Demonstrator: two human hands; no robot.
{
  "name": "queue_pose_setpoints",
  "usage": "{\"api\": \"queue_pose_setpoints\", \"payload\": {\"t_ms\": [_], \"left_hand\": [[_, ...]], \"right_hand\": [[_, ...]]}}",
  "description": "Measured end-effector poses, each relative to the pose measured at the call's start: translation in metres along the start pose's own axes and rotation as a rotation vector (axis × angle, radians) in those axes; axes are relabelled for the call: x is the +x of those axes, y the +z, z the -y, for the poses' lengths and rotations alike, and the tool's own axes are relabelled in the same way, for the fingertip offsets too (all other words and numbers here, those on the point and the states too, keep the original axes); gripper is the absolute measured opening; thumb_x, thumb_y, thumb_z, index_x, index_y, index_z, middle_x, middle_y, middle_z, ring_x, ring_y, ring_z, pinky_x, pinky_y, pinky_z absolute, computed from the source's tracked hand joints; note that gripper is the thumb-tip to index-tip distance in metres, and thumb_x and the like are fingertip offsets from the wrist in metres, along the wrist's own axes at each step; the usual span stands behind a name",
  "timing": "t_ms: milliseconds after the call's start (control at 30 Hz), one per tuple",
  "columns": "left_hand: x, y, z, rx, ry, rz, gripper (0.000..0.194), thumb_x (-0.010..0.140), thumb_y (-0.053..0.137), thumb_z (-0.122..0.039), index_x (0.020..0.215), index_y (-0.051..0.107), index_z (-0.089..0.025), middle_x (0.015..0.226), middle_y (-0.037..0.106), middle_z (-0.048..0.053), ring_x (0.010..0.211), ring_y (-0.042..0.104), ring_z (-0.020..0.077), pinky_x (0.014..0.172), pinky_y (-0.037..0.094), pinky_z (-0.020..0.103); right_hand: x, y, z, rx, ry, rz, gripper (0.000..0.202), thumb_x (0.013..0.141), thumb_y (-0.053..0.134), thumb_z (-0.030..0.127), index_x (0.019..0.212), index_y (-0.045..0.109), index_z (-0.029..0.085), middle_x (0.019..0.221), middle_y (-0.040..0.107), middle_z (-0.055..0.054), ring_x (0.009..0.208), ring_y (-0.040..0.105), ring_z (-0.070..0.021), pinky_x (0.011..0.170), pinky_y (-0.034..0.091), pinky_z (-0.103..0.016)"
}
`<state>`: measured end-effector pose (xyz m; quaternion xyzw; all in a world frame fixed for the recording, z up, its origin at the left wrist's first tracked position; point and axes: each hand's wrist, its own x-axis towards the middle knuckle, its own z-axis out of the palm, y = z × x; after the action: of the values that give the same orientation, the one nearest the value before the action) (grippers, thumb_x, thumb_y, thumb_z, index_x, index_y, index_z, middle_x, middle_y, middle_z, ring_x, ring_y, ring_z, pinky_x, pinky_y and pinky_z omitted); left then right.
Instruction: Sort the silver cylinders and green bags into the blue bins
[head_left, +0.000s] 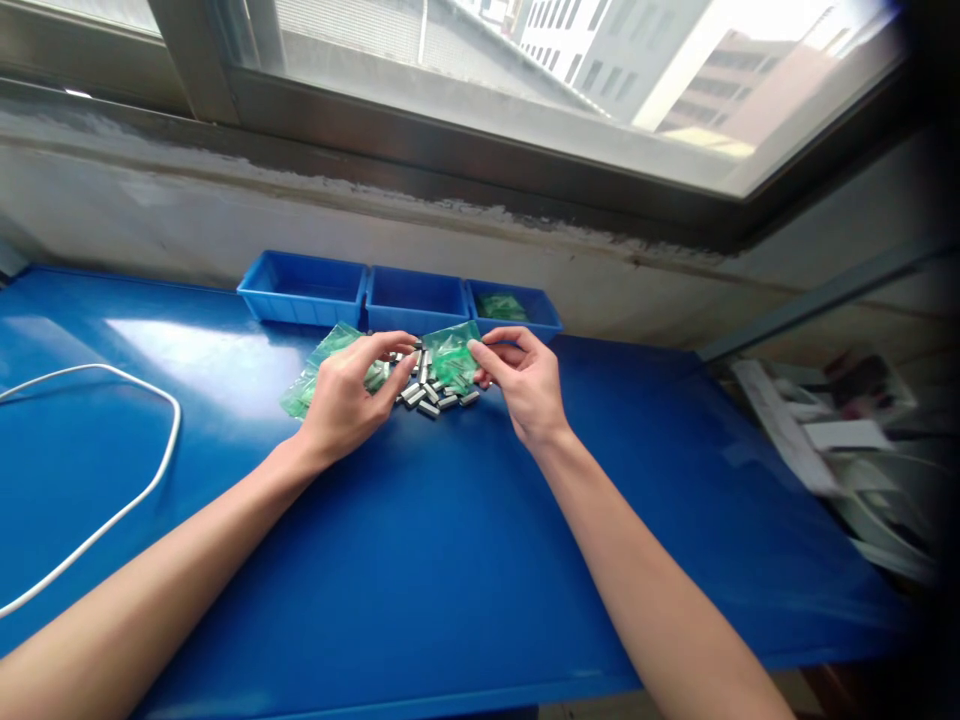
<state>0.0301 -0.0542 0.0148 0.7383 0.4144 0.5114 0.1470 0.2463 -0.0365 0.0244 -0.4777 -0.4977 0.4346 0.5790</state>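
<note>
My right hand pinches the edge of a small clear-green plastic bag between thumb and fingers. The bag hangs over a loose pile of small silver-and-black metal pieces on the blue table. My left hand is at the pile's left side, its thumb and fingers curved with a gap between the tips. Some of the metal pieces show close to those fingertips. Partly under and behind my left hand lie more green plastic bags. What sits inside the bags is too small to make out.
Behind the pile stand three joined blue bins, the left bin, the middle bin and the right bin, which holds green bags. A white cable curves across the table's left. Papers and other items sit beyond its right edge.
</note>
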Motion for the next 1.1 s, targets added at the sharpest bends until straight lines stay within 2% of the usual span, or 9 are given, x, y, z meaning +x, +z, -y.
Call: {"api": "queue_pose_setpoints", "payload": {"t_ms": [133,267,333,400,500,633,733,967,1100], "left_hand": [[-0.001,0.003,0.007,0.122,0.201,0.058,0.013,0.099,0.063,-0.022,0.107,0.072,-0.018,0.108,0.077,0.008,0.107,0.067,0.0221,0.098,0.055,0.037],[-0.003,0.004,0.011,0.187,0.263,0.154,0.012,0.097,0.065,-0.023,0.103,0.073,-0.017,0.113,0.076,0.011,0.116,0.063,0.0270,0.105,0.053,0.045],[-0.005,0.004,0.011,0.228,0.275,0.175,0.015,0.096,0.068,-0.027,0.105,0.074,-0.016,0.116,0.075,0.012,0.121,0.061,0.0302,0.107,0.052,0.050],[-0.006,0.004,0.011,0.256,0.289,0.195,0.022,0.094,0.071,-0.032,0.109,0.074,-0.017,0.119,0.075,0.013,0.124,0.059,0.0332,0.108,0.052,0.054],[-0.007,0.003,0.012,0.282,0.301,0.239,0.037,0.089,0.076,-0.040,0.118,0.072,-0.018,0.123,0.073,0.014,0.126,0.057,0.0361,0.106,0.052,0.057],[-0.007,0.003,0.015,0.305,0.307,0.251,0.045,0.086,0.079,-0.042,0.124,0.071,-0.019,0.126,0.072,0.014,0.126,0.056,0.0373,0.105,0.052,0.058],[-0.007,0.004,0.018,0.330,0.315,0.248,0.044,0.087,0.079,-0.041,0.124,0.071,-0.018,0.125,0.072,0.014,0.125,0.057,0.0372,0.105,0.053,0.057],[-0.007,0.004,0.020,0.319,0.288,0.261,0.045,0.088,0.078,-0.043,0.124,0.070,-0.018,0.125,0.072,0.014,0.125,0.057,0.0366,0.107,0.051,0.056],[-0.006,0.003,0.014,0.290,0.252,0.250,0.045,0.092,0.073,-0.045,0.129,0.068,-0.020,0.125,0.072,0.014,0.126,0.056,0.0352,0.108,0.050,0.055]], "right_hand": [[0.010,-0.011,-0.008,0.152,0.035,-0.182,0.039,0.066,0.093,0.039,0.084,0.063,0.022,0.072,0.071,0.004,0.070,0.074,-0.0135,0.065,0.060,-0.021],[0.017,-0.019,-0.012,0.304,0.013,-0.165,0.045,0.068,0.090,0.031,0.106,0.066,0.025,0.103,0.077,0.000,0.110,0.075,-0.0166,0.096,0.060,-0.026],[0.017,-0.021,-0.012,0.256,-0.023,-0.142,0.050,0.071,0.087,0.029,0.116,0.066,0.028,0.113,0.077,-0.001,0.113,0.074,-0.0180,0.101,0.059,-0.031],[0.015,-0.021,-0.010,0.091,-0.083,-0.128,0.042,0.076,0.082,0.030,0.115,0.067,0.027,0.108,0.078,-0.002,0.101,0.077,-0.0193,0.096,0.062,-0.035],[0.009,-0.020,-0.003,-0.334,-0.213,-0.030,0.025,0.084,0.076,0.035,0.106,0.072,0.023,0.098,0.077,-0.004,0.087,0.076,-0.0214,0.087,0.062,-0.039],[-0.001,-0.018,0.005,-0.881,-0.319,0.180,0.038,0.082,0.078,0.041,0.116,0.073,0.024,0.108,0.078,-0.007,0.103,0.070,-0.0288,0.092,0.055,-0.045],[-0.003,-0.017,0.004,-0.994,-0.328,0.231,0.044,0.081,0.080,0.043,0.120,0.073,0.023,0.108,0.077,-0.007,0.103,0.067,-0.0305,0.091,0.053,-0.045],[0.001,-0.014,-0.008,-0.672,-0.342,0.128,0.039,0.075,0.088,0.041,0.110,0.077,0.027,0.105,0.075,-0.005,0.080,0.064,-0.0216,0.077,0.052,-0.035],[-0.003,-0.008,-0.003,-0.369,-0.224,0.146,0.046,0.074,0.088,0.040,0.117,0.073,0.028,0.096,0.076,0.000,0.074,0.067,-0.0181,0.070,0.055,-0.030]]}}
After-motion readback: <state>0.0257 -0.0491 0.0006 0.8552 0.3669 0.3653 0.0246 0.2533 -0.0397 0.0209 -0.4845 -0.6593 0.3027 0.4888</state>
